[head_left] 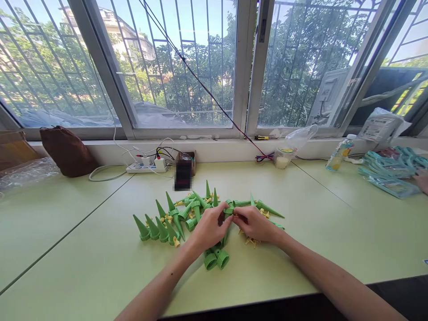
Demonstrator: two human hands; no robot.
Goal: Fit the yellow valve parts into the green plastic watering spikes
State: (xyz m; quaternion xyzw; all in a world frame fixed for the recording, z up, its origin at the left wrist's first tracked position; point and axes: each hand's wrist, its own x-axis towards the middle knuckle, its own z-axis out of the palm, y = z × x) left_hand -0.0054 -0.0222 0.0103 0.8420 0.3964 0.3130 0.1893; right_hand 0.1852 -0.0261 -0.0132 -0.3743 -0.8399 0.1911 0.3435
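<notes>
My left hand (209,226) is closed around a green plastic watering spike (228,210), its ribbed collar up and its tapered end pointing down. Against that collar, my right hand (257,223) pinches a small yellow plastic piece, mostly covered by the fingertips. Under and beside the right hand lies a scatter of small yellow pieces (253,243). Two green spikes with their round open ends (210,261) facing me lie below my left hand. A row of green cones (152,229) stands upright on the left, with a yellow piece (176,242) beside it. More green spikes (195,206) are heaped behind my hands.
The pale green table (83,249) reaches the window sill. Along its back are a brown pouch (68,151), a power strip (147,167), a small box with a blurred dark front (183,176), a plastic cup (283,158) and a bottle (341,153). Teal packages (389,169) and another person's hand (421,180) are at right.
</notes>
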